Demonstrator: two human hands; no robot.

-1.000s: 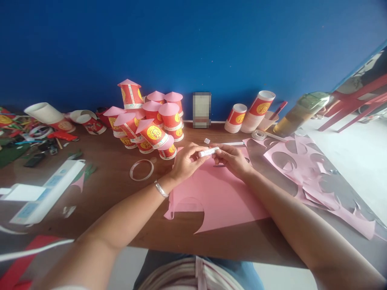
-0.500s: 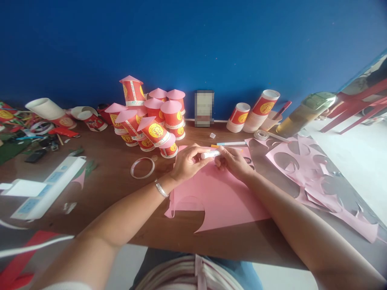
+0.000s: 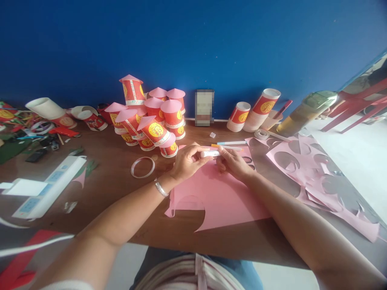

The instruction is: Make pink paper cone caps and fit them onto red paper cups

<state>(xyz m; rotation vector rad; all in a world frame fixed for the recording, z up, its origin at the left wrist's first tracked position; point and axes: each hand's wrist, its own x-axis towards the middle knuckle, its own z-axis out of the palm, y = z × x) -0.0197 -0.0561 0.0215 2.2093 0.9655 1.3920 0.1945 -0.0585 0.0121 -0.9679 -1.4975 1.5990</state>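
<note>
A short white tube (image 3: 209, 153) lies level between my two hands, above cut pink paper (image 3: 229, 197). My left hand (image 3: 188, 163), with a silver bracelet at the wrist, pinches its left end. The fingers of my right hand (image 3: 234, 163) are closed round its right end. Just behind the hands are a blue-and-white pen (image 3: 232, 143) and an orange-capped pen (image 3: 215, 146). Scissor handles (image 3: 248, 160) show beside my right hand, the rest hidden.
Red cups with pink paper cones (image 3: 155, 131) stand stacked at the back left. A tape roll (image 3: 142, 167) and power strip (image 3: 50, 187) lie left. Right are stacked cups (image 3: 262, 108), a bottle (image 3: 306, 112) and pink scraps (image 3: 314, 173).
</note>
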